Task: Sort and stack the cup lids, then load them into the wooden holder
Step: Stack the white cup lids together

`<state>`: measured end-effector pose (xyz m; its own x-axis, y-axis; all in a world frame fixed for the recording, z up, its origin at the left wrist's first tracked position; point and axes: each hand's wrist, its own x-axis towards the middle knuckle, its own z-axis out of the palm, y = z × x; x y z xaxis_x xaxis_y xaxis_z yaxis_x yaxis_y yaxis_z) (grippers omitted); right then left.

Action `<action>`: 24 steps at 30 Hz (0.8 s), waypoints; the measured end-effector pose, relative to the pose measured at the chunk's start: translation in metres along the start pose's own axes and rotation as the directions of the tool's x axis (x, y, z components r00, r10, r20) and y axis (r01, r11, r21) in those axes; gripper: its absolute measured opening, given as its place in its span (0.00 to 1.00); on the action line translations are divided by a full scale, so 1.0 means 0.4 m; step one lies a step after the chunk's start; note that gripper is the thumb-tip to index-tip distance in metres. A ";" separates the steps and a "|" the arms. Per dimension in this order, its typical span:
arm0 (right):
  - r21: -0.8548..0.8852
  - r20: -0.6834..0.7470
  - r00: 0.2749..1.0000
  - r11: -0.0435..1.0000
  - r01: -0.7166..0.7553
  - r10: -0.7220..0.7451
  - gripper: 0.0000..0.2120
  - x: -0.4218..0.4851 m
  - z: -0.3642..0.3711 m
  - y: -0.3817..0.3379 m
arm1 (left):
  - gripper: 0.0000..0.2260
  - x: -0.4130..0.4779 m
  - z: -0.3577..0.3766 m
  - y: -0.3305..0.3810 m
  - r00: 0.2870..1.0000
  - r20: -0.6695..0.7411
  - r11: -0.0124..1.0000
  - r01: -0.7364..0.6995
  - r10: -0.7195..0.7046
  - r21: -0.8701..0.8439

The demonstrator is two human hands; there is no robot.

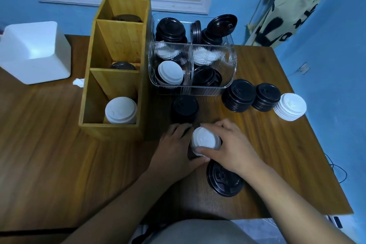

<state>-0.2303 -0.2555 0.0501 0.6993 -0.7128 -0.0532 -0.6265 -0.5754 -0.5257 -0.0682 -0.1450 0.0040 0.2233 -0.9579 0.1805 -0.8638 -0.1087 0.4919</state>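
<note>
Fingers (217, 125): left hand (174, 150), right hand (231, 146) curled round white plastic lid stack (205, 140), toward wooden table's (59, 144) front edge.
Care: square seemingly skewed rims before lifting.

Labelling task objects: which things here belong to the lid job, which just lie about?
Job: white round plastic lid stack, held by left hand and right hand; three-compartment wooden holder; clear ribbed plastic bin; black round lid stacks.
Lying about: white foam box; crumpled white tissue; beige printed cloth bag.

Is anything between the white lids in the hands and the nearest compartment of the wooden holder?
Only the side wall of the wooden holder; the white lids must go over it. A black lid stack stands beside that wall.
</note>
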 end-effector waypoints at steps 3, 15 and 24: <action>0.018 0.005 1.000 1.000 -0.017 0.017 0.38 0.001 0.002 -0.004 | 0.39 0.000 0.000 -0.001 1.000 0.005 1.000 -0.004 0.004 -0.012; -0.096 0.206 0.977 0.995 -0.036 0.055 0.34 0.039 -0.019 -0.052 | 0.38 -0.002 -0.003 -0.004 1.000 -0.023 0.997 -0.009 0.008 -0.081; 0.003 -0.045 0.973 0.974 0.228 -0.228 0.18 0.164 -0.112 -0.145 | 0.38 -0.019 -0.069 -0.058 0.998 0.060 1.000 -0.023 0.023 -0.005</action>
<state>-0.1636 -0.2867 0.1150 0.8072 -0.5807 0.1064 -0.4495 -0.7214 -0.5269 -0.0373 -0.1278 0.0146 0.1758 -0.9744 0.1400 -0.8664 -0.0856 0.4919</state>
